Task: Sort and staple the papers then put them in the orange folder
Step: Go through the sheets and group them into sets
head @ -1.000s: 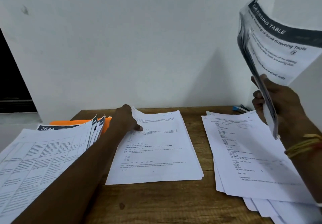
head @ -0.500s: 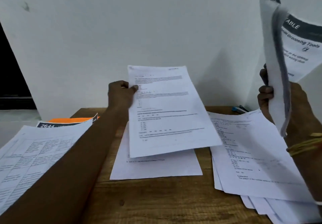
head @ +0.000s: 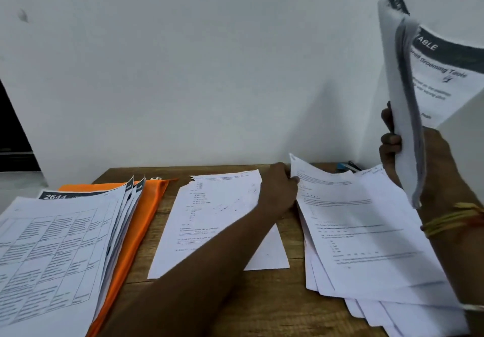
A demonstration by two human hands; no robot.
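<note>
My left hand [head: 279, 190] pinches the left edge of a printed sheet [head: 366, 226] that lies on top of the right pile of papers [head: 372, 308]. My right hand [head: 429, 163] holds a bundle of papers with a dark header [head: 429, 74] upright at the far right. In the middle of the table lies a sheet with a torn top corner [head: 209, 218]. The orange folder [head: 146, 211] lies at the left, mostly covered by a fanned stack of table-printed papers [head: 60, 252]. A blue stapler [head: 345, 166] shows at the back, partly hidden by the papers.
The wooden table [head: 262, 308] stands against a white wall [head: 209, 61]. A dark opening [head: 13, 132] is at the far left. Bangles and thread circle my right wrist [head: 453, 221].
My left hand carried the sheet it had lifted from the middle pile over to the right and lowered it onto the right pile. The sheet beneath in the middle is now uncovered.
</note>
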